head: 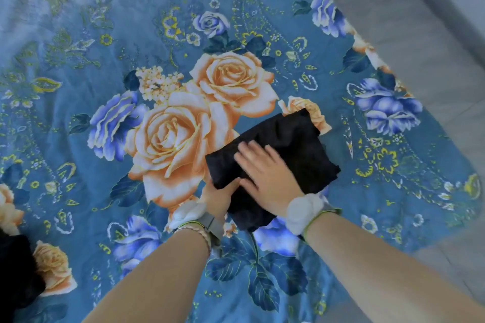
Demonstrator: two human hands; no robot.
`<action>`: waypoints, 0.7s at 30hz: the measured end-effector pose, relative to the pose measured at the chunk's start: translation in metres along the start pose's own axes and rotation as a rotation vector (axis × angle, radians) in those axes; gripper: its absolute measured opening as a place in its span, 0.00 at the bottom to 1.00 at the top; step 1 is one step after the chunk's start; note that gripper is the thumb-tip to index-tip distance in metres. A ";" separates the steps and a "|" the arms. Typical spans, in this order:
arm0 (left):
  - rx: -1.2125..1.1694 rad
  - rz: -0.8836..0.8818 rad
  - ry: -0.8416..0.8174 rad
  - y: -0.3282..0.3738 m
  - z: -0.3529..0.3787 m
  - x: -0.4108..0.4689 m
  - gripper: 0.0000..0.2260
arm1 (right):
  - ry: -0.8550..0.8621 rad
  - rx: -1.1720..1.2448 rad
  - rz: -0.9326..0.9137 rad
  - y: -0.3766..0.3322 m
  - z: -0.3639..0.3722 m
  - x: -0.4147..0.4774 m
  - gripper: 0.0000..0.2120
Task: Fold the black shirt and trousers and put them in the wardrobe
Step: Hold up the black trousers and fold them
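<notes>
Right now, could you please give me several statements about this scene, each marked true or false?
1. The right hand lies flat on the folded black garment. True.
2. The left hand is clear of the garment. False: it grips its near edge.
3. The bedspread is plain white. False: it is blue with flowers.
4. More black cloth shows at the lower left. True.

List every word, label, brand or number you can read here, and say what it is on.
None can be read.
The floral bedspread bears only a flower print.
The folded black garment shows no label.
The white left wristband and right wristband show no legible marking.
</notes>
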State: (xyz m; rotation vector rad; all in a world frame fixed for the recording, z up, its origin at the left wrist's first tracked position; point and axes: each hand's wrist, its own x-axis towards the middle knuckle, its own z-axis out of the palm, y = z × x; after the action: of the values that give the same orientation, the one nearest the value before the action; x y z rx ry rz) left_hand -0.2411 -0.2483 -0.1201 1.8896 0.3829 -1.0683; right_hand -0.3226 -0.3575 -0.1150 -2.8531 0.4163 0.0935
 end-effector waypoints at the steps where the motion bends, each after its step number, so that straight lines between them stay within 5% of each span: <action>1: 0.029 0.010 0.006 -0.002 -0.001 0.004 0.17 | -0.088 -0.023 -0.002 -0.002 0.012 0.001 0.26; 5: 0.044 0.041 0.026 -0.005 0.002 0.014 0.23 | -0.147 -0.070 0.387 0.047 0.024 -0.001 0.34; 9: 0.252 0.021 0.065 0.008 -0.005 0.005 0.26 | -0.206 -0.076 0.719 0.055 -0.009 -0.005 0.30; 12: 0.356 -0.060 0.017 0.022 -0.035 -0.013 0.26 | -0.118 -0.074 0.464 0.007 -0.033 0.010 0.22; 15: 0.485 -0.021 -0.013 0.033 -0.080 -0.030 0.17 | -0.256 0.073 0.217 -0.070 -0.050 0.037 0.14; 18: 0.579 -0.015 -0.053 0.039 -0.133 -0.046 0.14 | -0.510 0.211 0.257 -0.141 -0.066 0.065 0.12; 21: 0.816 -0.014 -0.010 0.028 -0.210 -0.053 0.11 | -0.468 0.209 0.203 -0.212 -0.079 0.081 0.11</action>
State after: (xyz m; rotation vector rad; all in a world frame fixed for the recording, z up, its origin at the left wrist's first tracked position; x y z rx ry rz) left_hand -0.1441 -0.0819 -0.0161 2.5816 -0.0779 -1.3679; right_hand -0.1820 -0.2034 0.0042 -2.4690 0.5698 0.6943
